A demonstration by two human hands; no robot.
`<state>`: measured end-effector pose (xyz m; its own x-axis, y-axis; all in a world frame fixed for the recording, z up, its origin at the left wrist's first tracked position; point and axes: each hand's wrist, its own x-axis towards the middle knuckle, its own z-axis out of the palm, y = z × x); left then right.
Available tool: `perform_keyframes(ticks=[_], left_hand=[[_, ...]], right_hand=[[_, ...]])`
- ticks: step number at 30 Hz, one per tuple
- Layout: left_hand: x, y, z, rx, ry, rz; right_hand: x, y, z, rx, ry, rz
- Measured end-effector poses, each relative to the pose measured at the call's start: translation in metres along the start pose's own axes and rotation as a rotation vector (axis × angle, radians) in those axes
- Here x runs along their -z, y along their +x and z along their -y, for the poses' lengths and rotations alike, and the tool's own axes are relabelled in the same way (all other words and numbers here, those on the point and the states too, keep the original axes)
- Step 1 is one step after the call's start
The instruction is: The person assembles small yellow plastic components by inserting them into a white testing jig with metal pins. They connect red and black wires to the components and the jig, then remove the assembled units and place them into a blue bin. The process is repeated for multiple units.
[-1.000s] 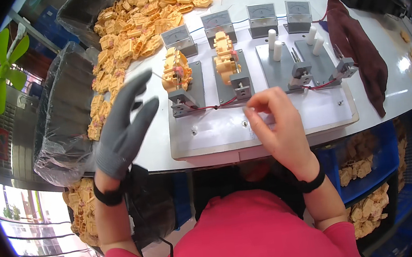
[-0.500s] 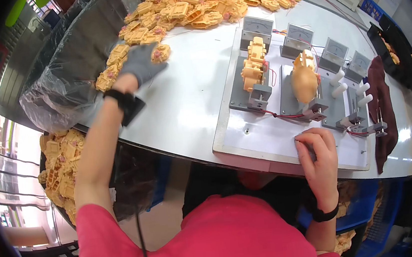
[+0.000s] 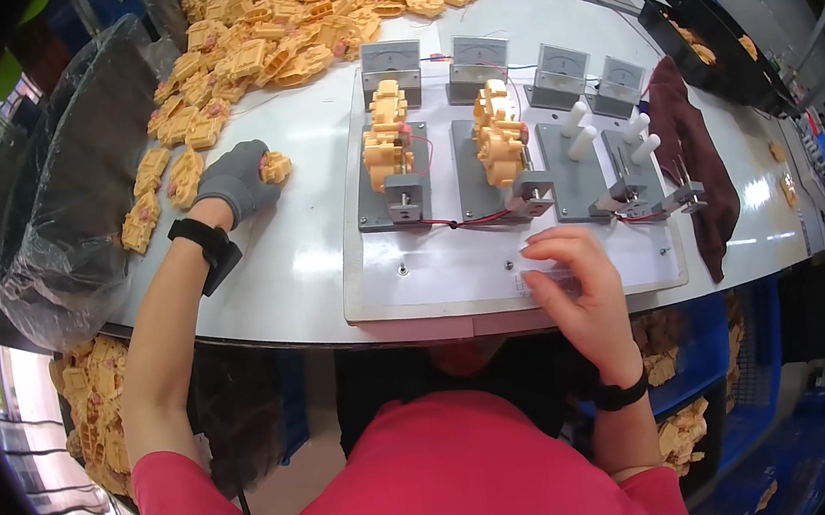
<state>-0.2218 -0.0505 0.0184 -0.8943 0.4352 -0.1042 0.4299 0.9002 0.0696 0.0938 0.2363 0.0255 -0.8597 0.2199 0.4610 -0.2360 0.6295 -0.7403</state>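
Note:
My left hand (image 3: 242,183), in a grey glove, is closed round a small yellow plastic housing (image 3: 275,167), part of which sticks out on its right side. The fingertips are hidden under the glove's back. My right hand (image 3: 581,285) is bare and half curled, thumb and fingers apart, with nothing in it. It hovers by the front of a white fixture board (image 3: 455,278). On this board one yellow gearbox-like assembly (image 3: 388,144) sits on the left grey fixture, and a similar assembly (image 3: 499,138) on the fixture beside it.
Behind the fixtures stand several dial meters (image 3: 478,55). White pegs (image 3: 582,144) rise from the right-hand fixtures. A heap of yellow housings (image 3: 278,30) covers the far left, near a plastic-lined bin (image 3: 73,183). A dark cloth (image 3: 695,167) and black tray (image 3: 713,50) lie right.
The view has turned. My left hand has moved rightward from the row of housings, with one in it. My right fingers have spread. The second fixture's assembly, blurred before, now looks sharp.

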Motion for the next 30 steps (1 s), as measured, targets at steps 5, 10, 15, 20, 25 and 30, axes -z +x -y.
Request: perform_keyframes(ticks=[5,10,15,20,25,30], left_hand=[[0.001,0.004,0.063,-0.171,-0.303,-0.402],[0.090,-0.043,-0.003,-0.193,-0.990,-0.319],[0.139,-0.081,-0.080,-0.324,-1.276,-0.180],[0.162,-0.075,-0.134,-0.503,-1.243,0.110],[0.165,-0.033,-0.164,-0.573,-1.313,0.263],[0.170,-0.025,-0.186,-0.468,-1.214,0.339]], right_hand=[[0.029,-0.013,-0.009,-0.082,0.168,-0.343],[0.043,0.003,-0.025,-0.217,0.188,-0.425],[0.036,0.005,-0.040,-0.188,0.248,-0.412],[0.030,0.000,-0.044,-0.173,0.337,-0.454],[0.031,-0.002,-0.049,-0.146,0.392,-0.439],[0.032,-0.004,-0.049,-0.130,0.402,-0.418]])
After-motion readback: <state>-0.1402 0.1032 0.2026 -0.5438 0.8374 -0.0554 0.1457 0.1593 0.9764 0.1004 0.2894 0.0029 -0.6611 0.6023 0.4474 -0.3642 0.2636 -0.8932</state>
